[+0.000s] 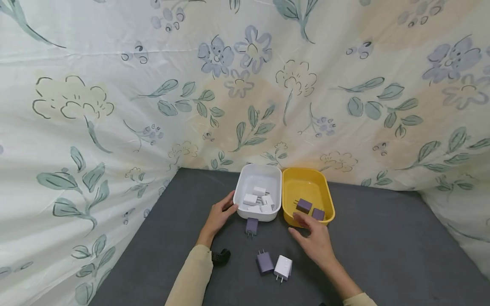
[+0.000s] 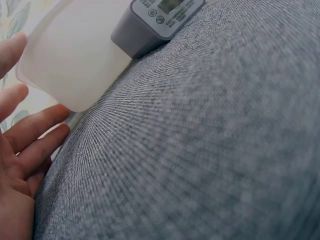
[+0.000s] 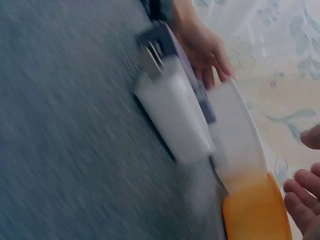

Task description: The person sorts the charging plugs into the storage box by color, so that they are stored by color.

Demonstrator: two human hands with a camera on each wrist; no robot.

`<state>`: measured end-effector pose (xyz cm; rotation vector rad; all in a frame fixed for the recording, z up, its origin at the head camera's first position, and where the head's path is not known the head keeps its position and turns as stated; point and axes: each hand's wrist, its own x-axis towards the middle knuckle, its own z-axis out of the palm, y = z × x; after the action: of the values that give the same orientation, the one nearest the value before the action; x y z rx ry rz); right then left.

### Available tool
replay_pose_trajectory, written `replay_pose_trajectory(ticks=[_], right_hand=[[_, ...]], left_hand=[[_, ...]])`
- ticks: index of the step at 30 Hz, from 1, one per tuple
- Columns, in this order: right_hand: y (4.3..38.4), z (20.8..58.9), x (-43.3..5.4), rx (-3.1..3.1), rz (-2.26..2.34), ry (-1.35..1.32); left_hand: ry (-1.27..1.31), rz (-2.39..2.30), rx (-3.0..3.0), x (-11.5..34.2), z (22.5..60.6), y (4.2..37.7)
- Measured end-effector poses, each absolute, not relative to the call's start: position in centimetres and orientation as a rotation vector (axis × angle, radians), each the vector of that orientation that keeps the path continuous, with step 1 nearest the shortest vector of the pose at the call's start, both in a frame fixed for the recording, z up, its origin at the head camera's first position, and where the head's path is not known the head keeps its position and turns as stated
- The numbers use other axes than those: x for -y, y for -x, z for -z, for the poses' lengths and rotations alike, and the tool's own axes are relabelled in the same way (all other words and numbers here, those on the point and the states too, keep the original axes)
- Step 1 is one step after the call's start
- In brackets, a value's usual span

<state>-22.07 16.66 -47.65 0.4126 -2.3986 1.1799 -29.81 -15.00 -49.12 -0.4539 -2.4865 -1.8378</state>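
At the left side of the white bin (image 1: 238,204) is my left hand (image 1: 219,217), its fingers extended and fingertips right at the bin's wall. Inside that bin lie several white charger plugs (image 1: 250,199). My right hand (image 1: 314,239) hovers at the near edge of the yellow bin (image 1: 330,204), fingers loosely bent and nothing between them. Two purple charger plugs (image 1: 304,205) lie in the yellow bin. In the right wrist view, my right hand (image 3: 306,192) overlaps the orange-yellow bin's rim, the picture blurred.
A purple plug (image 1: 251,227) sits against the white bin's front. Nearer me, another purple plug (image 1: 265,262) and a white plug (image 1: 283,267) lie side by side on the dark grey tabletop (image 1: 383,238). A floral cloth (image 1: 245,97) hangs behind the bins.
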Motion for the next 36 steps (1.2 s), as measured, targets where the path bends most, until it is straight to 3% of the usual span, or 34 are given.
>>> replay_pose_trajectory(ticks=[10, 17, 36], right_hand=[[19.5, 48.0, -13.2, 2.753, -1.214, -0.79], [18.8, 48.3, -11.4, 2.835, -0.876, -0.974], [18.2, 49.0, -10.6, 2.902, -0.926, -0.862]], left_hand=[[0.441, 1.816, 2.508, 15.0, 49.5, 30.0], [0.377, 1.837, 2.434, 15.1, 52.3, 31.7], [0.384, 1.804, 2.418, 14.9, 52.3, 31.6]])
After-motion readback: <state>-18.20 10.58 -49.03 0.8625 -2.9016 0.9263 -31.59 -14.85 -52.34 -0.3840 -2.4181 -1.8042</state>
